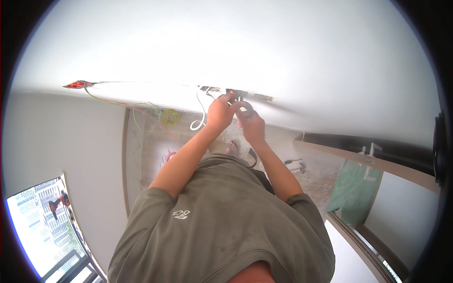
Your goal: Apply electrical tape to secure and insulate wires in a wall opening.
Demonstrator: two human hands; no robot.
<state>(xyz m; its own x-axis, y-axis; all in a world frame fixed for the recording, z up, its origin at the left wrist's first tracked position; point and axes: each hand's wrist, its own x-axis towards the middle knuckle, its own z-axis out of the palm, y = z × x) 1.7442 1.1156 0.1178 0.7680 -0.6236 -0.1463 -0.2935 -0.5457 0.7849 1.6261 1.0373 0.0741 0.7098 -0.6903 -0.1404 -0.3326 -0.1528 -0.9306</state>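
Note:
My left hand (pixel 220 112) is closed at a cut opening (pixel 231 91) in the white wall, with fingertips around a short dark piece that I cannot make out clearly. Just below and right, my right hand (pixel 253 126) grips a dark grey ring (pixel 246 112), apparently a tape roll, close to my left fingers. A white cable (pixel 196 125) hangs in a loop left of my hands from a neighbouring opening. Farther left, red and green-yellow wires come out of a red box (pixel 76 85) in the wall.
Coiled yellow wire (pixel 171 116) and small tools (pixel 294 162) lie low by the floor. A red drill (pixel 60 203) rests at the window on the left. A dark ledge (pixel 321 140) and a green panel (pixel 347 188) stand at the right.

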